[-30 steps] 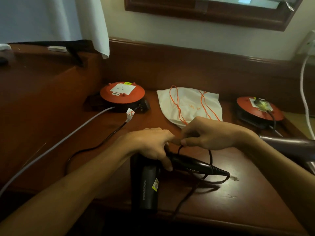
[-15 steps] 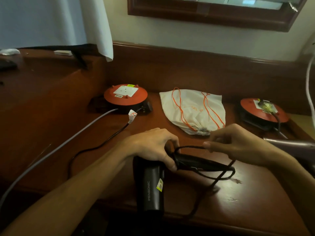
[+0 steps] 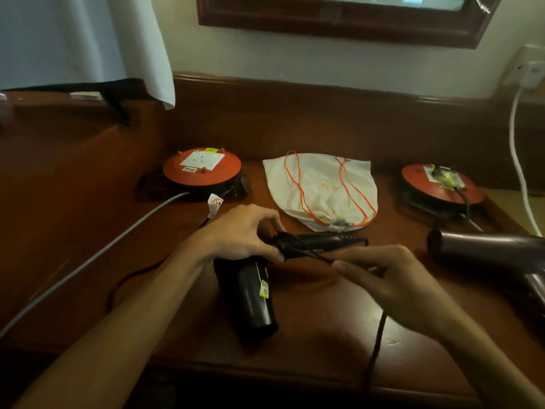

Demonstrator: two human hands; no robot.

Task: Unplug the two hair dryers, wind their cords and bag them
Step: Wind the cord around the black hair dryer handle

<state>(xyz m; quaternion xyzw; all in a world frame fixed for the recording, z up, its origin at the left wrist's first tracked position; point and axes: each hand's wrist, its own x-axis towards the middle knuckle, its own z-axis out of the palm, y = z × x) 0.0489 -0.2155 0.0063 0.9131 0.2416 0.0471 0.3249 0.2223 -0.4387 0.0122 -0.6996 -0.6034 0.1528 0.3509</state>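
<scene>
A black hair dryer (image 3: 250,293) lies on the wooden desk (image 3: 324,343), barrel toward me and handle pointing right. My left hand (image 3: 239,231) grips it where handle meets body. My right hand (image 3: 383,278) pinches its black cord (image 3: 376,346) near the handle, with turns of cord around the handle; the rest drops over the desk's front edge. A second, dark purple hair dryer (image 3: 495,249) lies at the right, its plug in the right orange cord reel (image 3: 442,187). A white drawstring bag (image 3: 321,190) with orange strings lies flat at the back middle.
A left orange cord reel (image 3: 202,168) with an unoccupied socket stands at the back left; a grey cable (image 3: 88,258) runs from it toward the left front. A white cable (image 3: 519,160) hangs from a wall outlet at the right. A raised wooden ledge borders the left.
My right hand has carried the cord from behind the handle round to the front and lower right. The left hand kept its grip on the dryer.
</scene>
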